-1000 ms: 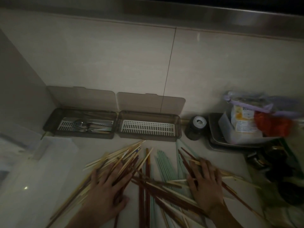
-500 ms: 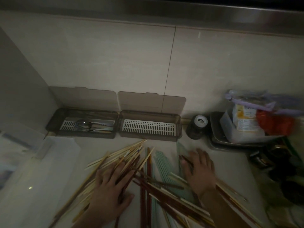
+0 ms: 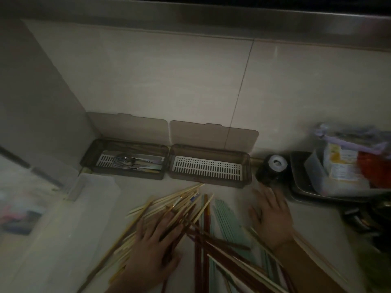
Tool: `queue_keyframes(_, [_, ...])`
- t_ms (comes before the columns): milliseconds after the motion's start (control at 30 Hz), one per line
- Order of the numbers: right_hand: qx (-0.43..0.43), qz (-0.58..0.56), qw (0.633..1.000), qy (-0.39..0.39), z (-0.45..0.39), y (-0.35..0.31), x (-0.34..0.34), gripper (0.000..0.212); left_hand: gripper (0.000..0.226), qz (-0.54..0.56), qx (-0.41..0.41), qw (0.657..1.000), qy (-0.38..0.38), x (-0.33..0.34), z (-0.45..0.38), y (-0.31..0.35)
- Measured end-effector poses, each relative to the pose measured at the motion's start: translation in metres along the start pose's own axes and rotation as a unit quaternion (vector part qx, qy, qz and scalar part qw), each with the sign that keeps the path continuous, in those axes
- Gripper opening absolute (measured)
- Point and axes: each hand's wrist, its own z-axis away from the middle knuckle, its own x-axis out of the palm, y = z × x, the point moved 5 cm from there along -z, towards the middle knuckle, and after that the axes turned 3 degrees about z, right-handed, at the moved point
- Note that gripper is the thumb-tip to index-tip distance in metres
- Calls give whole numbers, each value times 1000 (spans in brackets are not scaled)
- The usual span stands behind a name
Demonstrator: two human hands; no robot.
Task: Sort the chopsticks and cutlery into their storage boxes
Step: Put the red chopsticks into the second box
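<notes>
I see right hand (image 3: 269, 216) now off chopsticks (image 3: 190, 220), flat, fingers spread on counter near empty right box (image 3: 209, 169). Left hand (image 3: 154, 248) still pressing pile, fingers straight. Sorting barely begun; cutlery sits in left box (image 3: 124, 159).

There is only one view, from a camera on the person's head. It looks forward and steeply down on the counter (image 3: 148, 191) and faces the tiled wall (image 3: 169, 77) behind it. It is close: both hands (image 3: 152, 248) and forearms enter from the bottom edge. The wide lens bends the steel ledge (image 3: 211, 11) at the top. The picture is dark and a little blurred.
</notes>
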Motion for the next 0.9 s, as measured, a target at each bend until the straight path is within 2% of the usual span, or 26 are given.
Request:
queue_keyframes(67, [-63, -16, 997, 32, -29, -30, -13, 55, 76, -4, -15, 1000, -6, 0, -2, 1])
queue_keyframes(167, [-109, 22, 994, -9, -65, -60, -7, 45, 98, -13, -79, 996, -44, 2, -6, -4])
queue_keyframes(233, [-99, 18, 993, -55, -75, -60, 6, 43, 107, -14, -103, 993, -58, 2, -6, -10])
queue_keyframes(300, [-75, -23, 992, -95, -74, -54, 15, 54, 108, -27, -102, 992, -71, 1, -5, -14])
queue_keyframes(667, [-143, -22, 989, 21, -25, -28, 9, 58, 97, -40, 17, 998, -55, -3, 16, -25])
queue_keyframes(833, [-122, -54, 987, 86, 2, -35, -15, 32, 94, -46, 45, 997, -43, -8, 19, -22])
queue_keyframes(900, [-138, -65, 986, 64, 31, -49, -19, 23, 91, -35, 51, 998, -29, -8, 18, -17])
